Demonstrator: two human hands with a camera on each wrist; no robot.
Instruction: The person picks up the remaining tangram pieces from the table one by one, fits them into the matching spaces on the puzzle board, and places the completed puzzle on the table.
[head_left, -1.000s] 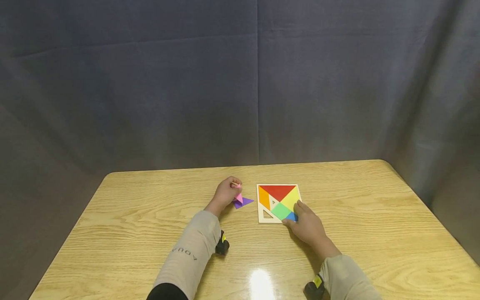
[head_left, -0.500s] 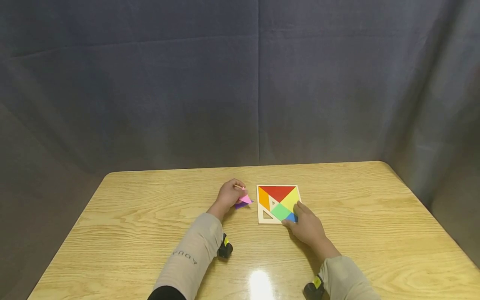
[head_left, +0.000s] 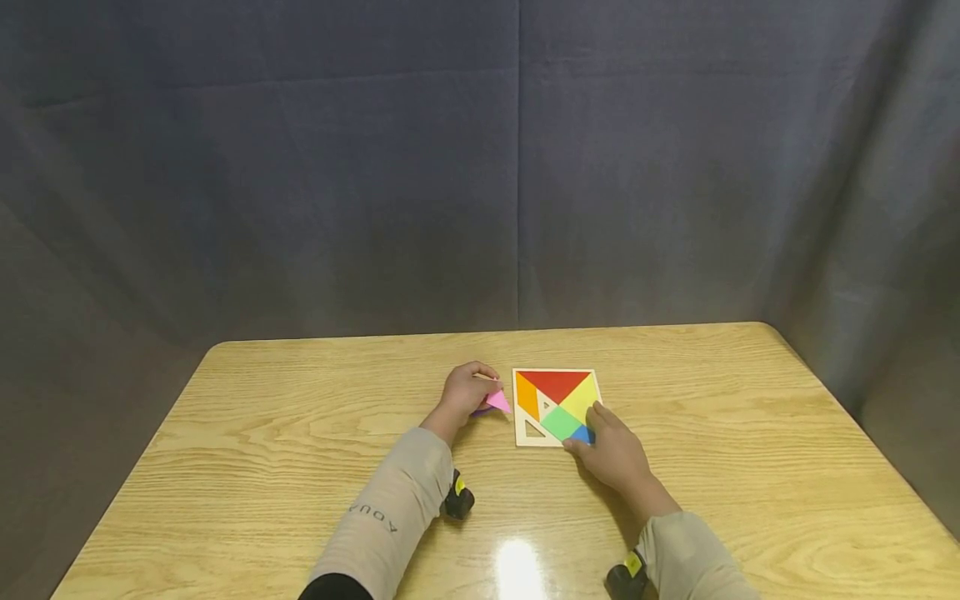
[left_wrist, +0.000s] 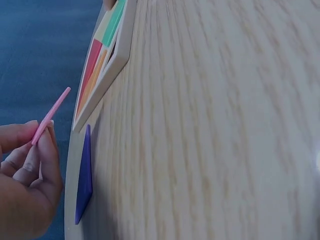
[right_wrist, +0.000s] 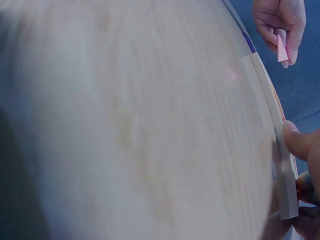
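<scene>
My left hand (head_left: 467, 393) pinches a pink triangle piece (left_wrist: 51, 116) between thumb and fingers, held above the table left of a square tangram tray (head_left: 517, 432). Below that hand a purple triangle piece (left_wrist: 84, 180) lies on the wood, partly hidden in the head view. Red, yellow, orange, green and blue pieces sit in the tray. Two triangular recesses at its left show bare wood, each with a cut-out. My right hand (head_left: 618, 454) grips the tray's near right corner, thumb (right_wrist: 296, 142) at the front edge and fingers along the right side.
The light wood table (head_left: 300, 467) runs back to a dark grey curtain (head_left: 375, 208). Black wrist cameras, one at the left forearm (head_left: 459, 498) and one at the right (head_left: 626, 578), hang close over the tabletop. A bright glare spot shows near the front.
My left hand has carried the pink triangle to the right, toward the tray, and now covers more of the purple triangle. The right hand and tray have stayed in place.
</scene>
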